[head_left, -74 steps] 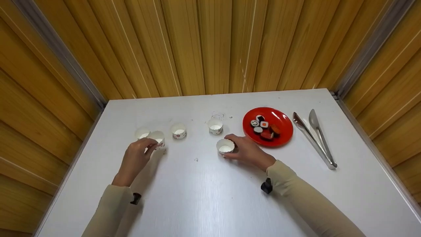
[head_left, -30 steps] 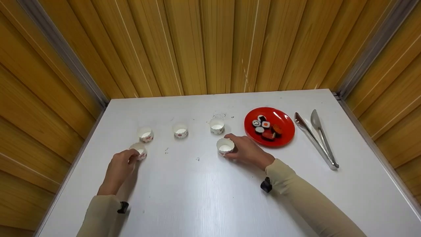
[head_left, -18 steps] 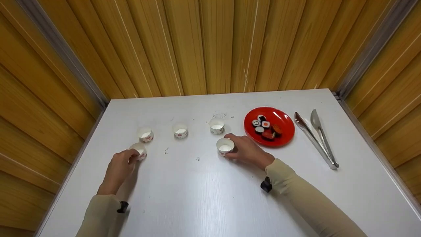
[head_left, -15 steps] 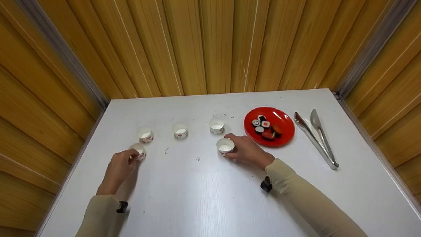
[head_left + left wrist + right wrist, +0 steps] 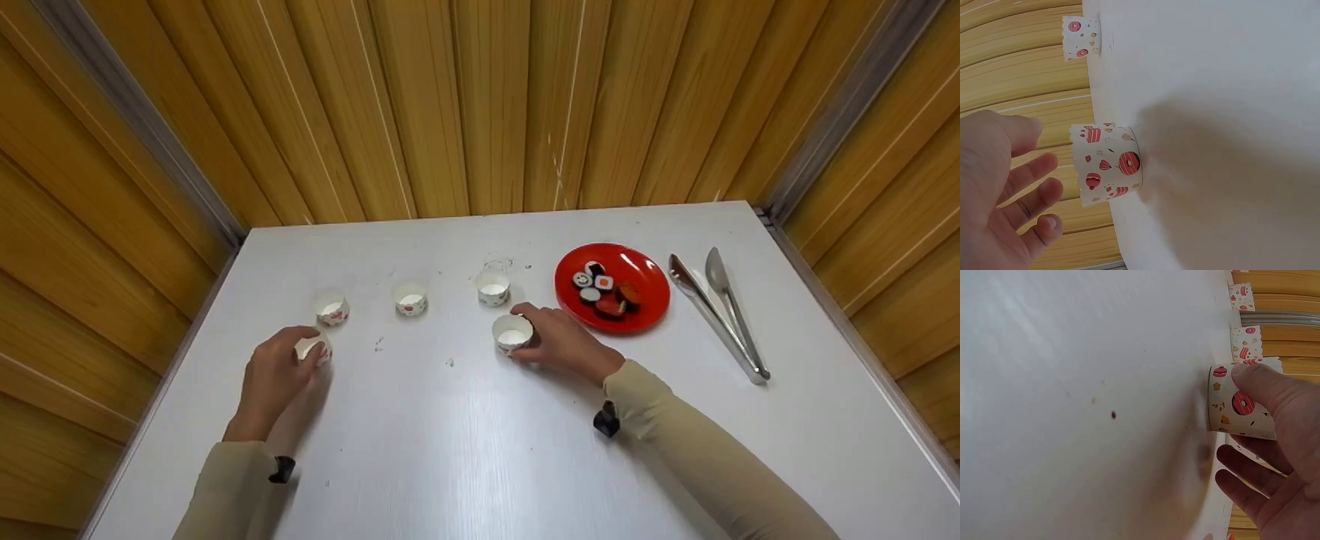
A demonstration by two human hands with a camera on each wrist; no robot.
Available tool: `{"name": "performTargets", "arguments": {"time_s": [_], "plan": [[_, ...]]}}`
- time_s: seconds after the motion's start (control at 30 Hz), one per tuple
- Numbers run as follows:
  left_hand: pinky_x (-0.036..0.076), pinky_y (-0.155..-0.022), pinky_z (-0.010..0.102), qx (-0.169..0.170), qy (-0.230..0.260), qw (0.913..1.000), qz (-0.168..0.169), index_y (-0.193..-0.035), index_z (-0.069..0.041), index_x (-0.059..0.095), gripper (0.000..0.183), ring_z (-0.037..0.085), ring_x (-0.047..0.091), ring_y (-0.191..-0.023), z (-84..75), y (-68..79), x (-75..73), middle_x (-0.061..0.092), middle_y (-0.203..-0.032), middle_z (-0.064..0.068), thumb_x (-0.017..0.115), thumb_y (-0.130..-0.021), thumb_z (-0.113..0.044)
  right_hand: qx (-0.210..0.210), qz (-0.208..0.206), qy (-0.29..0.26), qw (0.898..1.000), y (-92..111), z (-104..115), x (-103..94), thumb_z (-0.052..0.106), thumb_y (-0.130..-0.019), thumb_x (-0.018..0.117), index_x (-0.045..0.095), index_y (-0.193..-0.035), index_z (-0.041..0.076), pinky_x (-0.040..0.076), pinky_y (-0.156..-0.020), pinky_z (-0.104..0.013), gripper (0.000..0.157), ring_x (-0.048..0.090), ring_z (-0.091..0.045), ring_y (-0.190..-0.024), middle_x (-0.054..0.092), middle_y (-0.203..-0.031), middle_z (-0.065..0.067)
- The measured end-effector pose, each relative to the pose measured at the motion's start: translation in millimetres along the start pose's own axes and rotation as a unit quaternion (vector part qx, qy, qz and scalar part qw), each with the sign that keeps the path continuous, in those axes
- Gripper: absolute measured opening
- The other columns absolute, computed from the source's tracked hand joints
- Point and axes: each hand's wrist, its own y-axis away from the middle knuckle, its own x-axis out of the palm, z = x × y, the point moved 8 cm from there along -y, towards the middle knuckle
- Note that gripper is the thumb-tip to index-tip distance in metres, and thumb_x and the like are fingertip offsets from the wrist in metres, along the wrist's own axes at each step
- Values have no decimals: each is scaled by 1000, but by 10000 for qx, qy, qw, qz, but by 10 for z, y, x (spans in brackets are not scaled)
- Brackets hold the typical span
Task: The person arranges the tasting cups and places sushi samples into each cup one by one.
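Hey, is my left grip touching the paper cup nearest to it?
No, the left wrist view shows a visible gap between the left grip and the nearest paper cup.

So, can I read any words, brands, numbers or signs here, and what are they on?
None: no word, brand or number can be read.
Cups: only printed pictures on the sides that show, such as red doughnuts and cake slices.
Round sushi piece: dark marks, too small to make out.
Plate and tongs: no lettering visible.
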Motion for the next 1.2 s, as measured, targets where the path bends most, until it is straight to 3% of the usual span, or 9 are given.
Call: {"name": "performTargets", "arguments": {"time_s": [0.33,0.67,1.0,1.2], "plan": [[42,-50,29,766,332,9960,-309,-102,-3,75,15,16,54,-58,-418,-208,74,74,-91,11,79,-87,-1,91,4,-32,10000,-1,-16,8,37,-84,87,58,-138,19,45,-83,-35,63,52,-19,-94,61,-105,-1],[44,-54,30,986,598,9933,-39,-103,-4,75,11,23,60,-64,-811,-462,232,75,-93,9,75,-93,-8,197,26,55,9998,-12,-39,22,38,-84,86,58,-136,18,47,-85,-36,62,52,-19,-95,61,-106,-1],[46,-54,30,1525,881,9843,-148,-99,-5,75,8,22,60,-62,-1121,-542,375,75,-90,6,77,-91,-6,58,-15,67,10000,2,-6,8,34,-84,87,59,-135,15,45,-84,-35,61,53,-20,-96,63,-107,-2],[49,-56,30,1690,953,9810,10,-99,-7,74,7,20,62,-64,-1293,-560,502,75,-91,4,75,-93,-6,73,1,56,10000,-4,-4,5,35,-83,87,59,-135,15,45,-85,-35,62,53,-20,-96,63,-108,-3]]}}
